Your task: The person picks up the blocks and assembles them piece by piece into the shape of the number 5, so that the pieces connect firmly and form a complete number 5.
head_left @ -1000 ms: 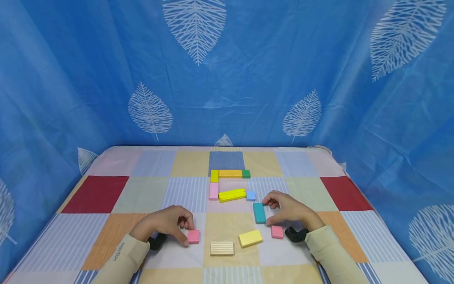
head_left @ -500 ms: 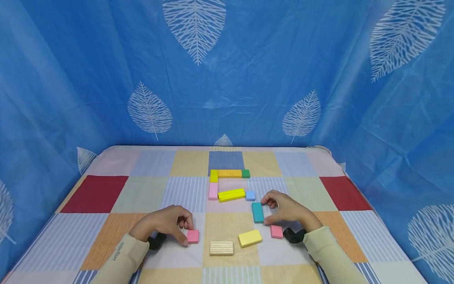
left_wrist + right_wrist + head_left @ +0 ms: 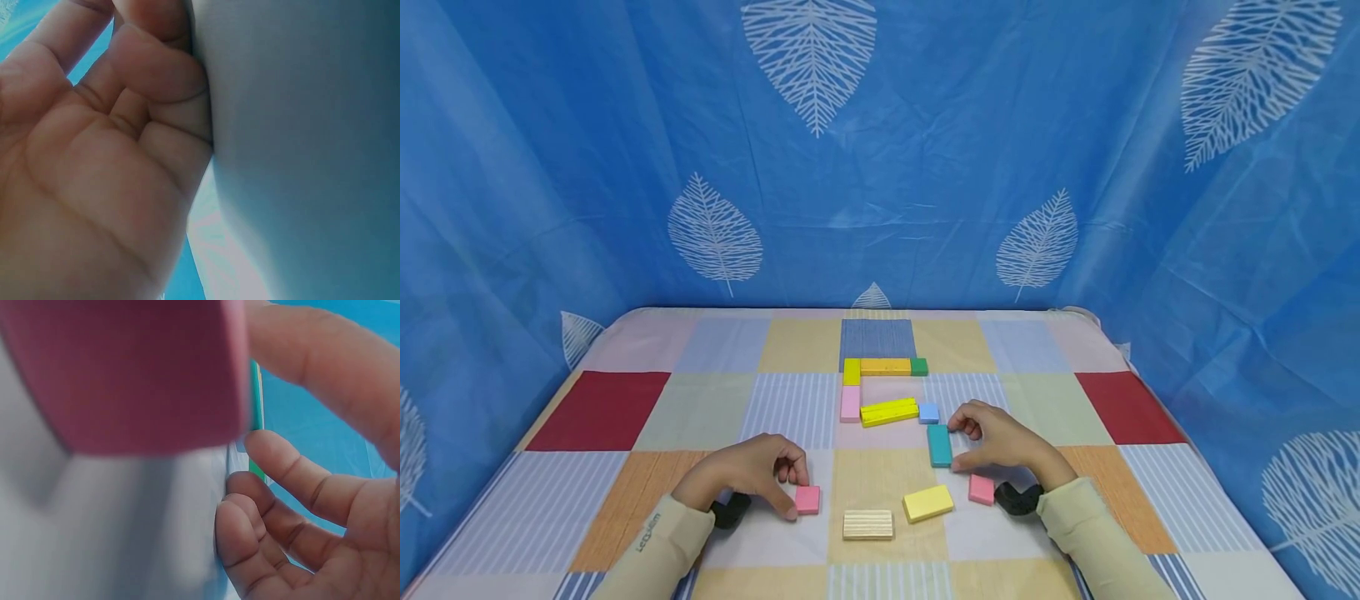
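Observation:
My left hand (image 3: 747,468) rests on the cloth at the left, thumb and index finger at the near-left and far edges of a pink block (image 3: 808,500). The left wrist view shows its palm and curled fingers (image 3: 156,69), not the block. At the right, my right hand (image 3: 1003,440) holds a flat teal block (image 3: 939,446) with thumb and index finger at its two right corners. Between those fingertips in the right wrist view, a strip of the teal block (image 3: 255,394) shows. A second pink block (image 3: 981,490) lies under the right wrist and looms large there.
Farther back, yellow (image 3: 852,372), orange (image 3: 885,367), green (image 3: 919,367) and light pink (image 3: 850,404) blocks form a corner. Two long yellow sticks (image 3: 889,412) and a blue block (image 3: 928,413) close its near side. A striped block (image 3: 868,525) and yellow block (image 3: 928,503) lie nearer.
My right hand has slid the teal block left and slightly away, bringing it closer under the blue block. The left hand and its pink block have stayed put.

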### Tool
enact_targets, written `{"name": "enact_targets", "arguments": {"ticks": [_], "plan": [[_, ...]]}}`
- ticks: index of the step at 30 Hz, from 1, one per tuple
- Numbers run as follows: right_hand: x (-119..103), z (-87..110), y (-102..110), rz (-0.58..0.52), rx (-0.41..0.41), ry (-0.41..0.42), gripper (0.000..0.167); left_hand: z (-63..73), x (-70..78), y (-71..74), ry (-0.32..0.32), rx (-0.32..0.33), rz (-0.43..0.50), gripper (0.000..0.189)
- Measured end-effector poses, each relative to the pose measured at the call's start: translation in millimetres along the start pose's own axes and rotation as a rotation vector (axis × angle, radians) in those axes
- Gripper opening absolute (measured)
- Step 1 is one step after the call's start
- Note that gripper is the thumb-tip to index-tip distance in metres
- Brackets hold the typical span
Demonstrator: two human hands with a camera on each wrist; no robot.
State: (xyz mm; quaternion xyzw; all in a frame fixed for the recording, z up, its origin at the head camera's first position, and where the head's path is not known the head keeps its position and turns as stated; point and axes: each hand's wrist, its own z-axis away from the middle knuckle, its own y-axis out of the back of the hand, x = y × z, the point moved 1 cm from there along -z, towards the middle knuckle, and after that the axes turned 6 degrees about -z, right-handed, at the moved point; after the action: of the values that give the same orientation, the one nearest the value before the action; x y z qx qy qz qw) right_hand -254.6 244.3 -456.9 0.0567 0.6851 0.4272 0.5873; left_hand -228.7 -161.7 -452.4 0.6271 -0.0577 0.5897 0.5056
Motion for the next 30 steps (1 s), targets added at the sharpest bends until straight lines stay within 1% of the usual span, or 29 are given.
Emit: {"name": "enact_targets", "arguments": {"ticks": [4,10,17,30], "plan": [[-1.4,-1.0,-0.2,0.003,0.0,0.009,0.044,0.2,0.0,0.3,-0.008,0.0,0.008,0.026],[-3.9,-3.4,-1.7,0.015,0.002,-0.002,0.044,-1.0,-0.2,0.6,-0.004,-0.004,0.006,0.026],[-3.6,-4.6,-3.0,0.019,-0.001,0.019,0.043,-0.6,1.4,0.1,0.017,-0.004,0.0,0.026],[-3.8,-5.5,-4.7,0.022,0.007,0.028,0.044,-0.6,3.2,1.5,0.008,-0.014,0.015,0.026]]}}
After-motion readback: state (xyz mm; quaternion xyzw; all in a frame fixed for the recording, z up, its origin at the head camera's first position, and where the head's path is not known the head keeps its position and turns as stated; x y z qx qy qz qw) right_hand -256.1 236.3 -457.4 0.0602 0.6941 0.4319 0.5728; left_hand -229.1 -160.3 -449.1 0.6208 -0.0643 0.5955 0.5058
